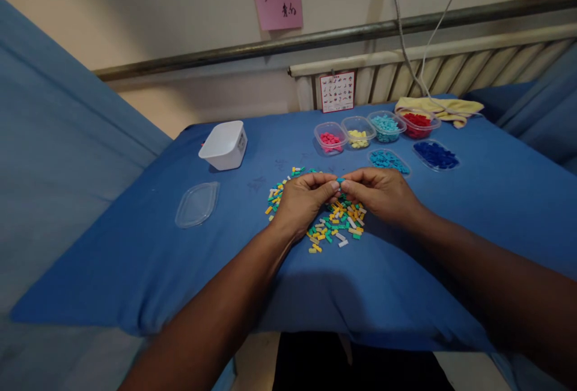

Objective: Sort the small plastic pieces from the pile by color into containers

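Observation:
A pile of small yellow, green, white and teal bricks (336,222) lies on the blue cloth-covered table (135,258). Both my hands hover just above the pile, fingertips meeting. My left hand (303,198) and my right hand (383,193) are each closed in a pinch on the same small teal brick (339,181) held between them.
Behind the pile stand clear tubs of sorted bricks: pink (330,138), yellow (358,133), light blue (386,125), red (418,123), plus lids holding teal (388,161) and dark blue (435,154) bricks. A white tub (224,145) and a clear lid (197,204) sit left.

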Demonstrator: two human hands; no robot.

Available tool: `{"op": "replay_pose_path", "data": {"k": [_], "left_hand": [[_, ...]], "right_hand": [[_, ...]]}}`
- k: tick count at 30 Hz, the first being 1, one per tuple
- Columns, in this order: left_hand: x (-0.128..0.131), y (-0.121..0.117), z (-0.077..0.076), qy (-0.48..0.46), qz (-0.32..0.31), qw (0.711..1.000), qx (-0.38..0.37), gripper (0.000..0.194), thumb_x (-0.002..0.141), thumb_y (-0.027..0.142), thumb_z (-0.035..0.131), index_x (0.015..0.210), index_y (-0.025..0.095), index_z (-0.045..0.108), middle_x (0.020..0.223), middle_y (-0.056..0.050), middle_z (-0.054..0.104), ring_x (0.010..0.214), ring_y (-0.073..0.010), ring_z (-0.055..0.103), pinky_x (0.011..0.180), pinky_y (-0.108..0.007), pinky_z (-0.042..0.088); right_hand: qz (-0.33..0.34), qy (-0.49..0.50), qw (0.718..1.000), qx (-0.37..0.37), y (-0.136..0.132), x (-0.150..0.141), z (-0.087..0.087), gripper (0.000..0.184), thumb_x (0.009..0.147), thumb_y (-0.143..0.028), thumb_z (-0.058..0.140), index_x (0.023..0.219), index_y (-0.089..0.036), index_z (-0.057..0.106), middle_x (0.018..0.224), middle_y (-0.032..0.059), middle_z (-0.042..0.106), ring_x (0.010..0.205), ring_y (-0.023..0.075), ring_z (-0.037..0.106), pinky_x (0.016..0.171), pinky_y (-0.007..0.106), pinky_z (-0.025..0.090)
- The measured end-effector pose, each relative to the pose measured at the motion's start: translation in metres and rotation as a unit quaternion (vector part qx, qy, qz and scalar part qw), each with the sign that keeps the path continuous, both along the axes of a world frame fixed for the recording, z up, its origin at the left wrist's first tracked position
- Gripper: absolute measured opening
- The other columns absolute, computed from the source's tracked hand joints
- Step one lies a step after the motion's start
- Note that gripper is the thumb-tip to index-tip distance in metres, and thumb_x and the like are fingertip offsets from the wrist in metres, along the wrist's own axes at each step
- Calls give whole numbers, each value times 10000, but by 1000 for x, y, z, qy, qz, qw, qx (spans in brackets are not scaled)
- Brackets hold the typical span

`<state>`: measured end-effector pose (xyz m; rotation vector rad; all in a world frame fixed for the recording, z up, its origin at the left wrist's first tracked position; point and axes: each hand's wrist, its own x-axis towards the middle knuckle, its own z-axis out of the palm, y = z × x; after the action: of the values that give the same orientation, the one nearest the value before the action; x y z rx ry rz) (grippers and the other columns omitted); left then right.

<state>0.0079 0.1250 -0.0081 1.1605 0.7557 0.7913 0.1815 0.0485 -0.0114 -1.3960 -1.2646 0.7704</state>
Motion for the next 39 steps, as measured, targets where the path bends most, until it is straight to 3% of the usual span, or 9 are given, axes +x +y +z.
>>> {"op": "replay_pose_path", "data": {"k": [6,11,16,22,27,30,33,36,39], "left_hand": [[-7,7,13,-54,-19,992,-109,156,885,150,859,1022,99,805,1032,-117,821,870,-154,795,769,-219,631],[-18,14,20,-79,-15,987,-142,70,942,102,781,1010,90,772,980,-98,808,837,-140,791,755,-206,643],[-28,23,19,-72,-9,991,-113,147,866,118,843,964,95,737,917,-76,783,771,-117,752,692,-184,612],[-38,33,20,-63,18,996,-63,296,752,248,924,896,125,697,844,-30,725,718,-93,688,651,-183,565],[-59,55,27,-39,78,996,23,304,682,287,900,845,142,687,828,-24,709,687,-93,649,601,-188,504],[-76,68,30,56,102,987,107,194,703,274,813,814,156,708,826,-43,721,691,-116,639,612,-220,494],[-95,74,32,225,49,953,195,163,714,284,742,819,160,756,779,-46,726,677,-139,615,628,-253,476],[-113,71,40,388,-66,884,253,223,731,325,725,859,163,811,798,-44,759,715,-168,633,658,-274,462],[-125,66,51,466,-113,833,275,243,768,336,690,886,180,834,858,-45,791,763,-192,669,682,-286,462]], "right_hand": [[-109,-150,982,20,4,46,1,278,919,-463,730,1006,-220,831,940,94,829,814,266,757,753,391,583],[-180,-435,878,-91,-2,103,-1,236,959,-375,678,1059,-224,829,1072,156,831,941,349,736,783,438,522],[-184,-518,815,-183,-4,115,-5,294,974,-383,621,1113,-241,838,1099,147,827,858,331,708,661,403,441],[-157,-543,810,-159,-7,114,-9,326,1009,-406,596,1085,-266,880,1080,137,841,732,294,680,608,393,379],[-149,-555,817,-46,-7,105,-11,341,1039,-382,566,1110,-198,844,1151,167,836,912,339,747,655,412,432],[-101,-545,832,10,-5,93,-16,313,1039,-355,579,1101,-196,841,1169,178,831,975,365,761,701,426,496],[-49,-537,841,43,-3,82,-22,309,1053,-339,572,1105,-195,840,1157,181,832,966,363,768,735,439,540],[-18,-527,847,70,-2,76,-26,297,1055,-342,581,1085,-193,836,1125,162,840,942,344,772,759,435,560],[-2,-515,853,79,-2,73,-28,286,1051,-355,584,1086,-216,832,1097,132,842,934,330,775,779,430,570]]}}
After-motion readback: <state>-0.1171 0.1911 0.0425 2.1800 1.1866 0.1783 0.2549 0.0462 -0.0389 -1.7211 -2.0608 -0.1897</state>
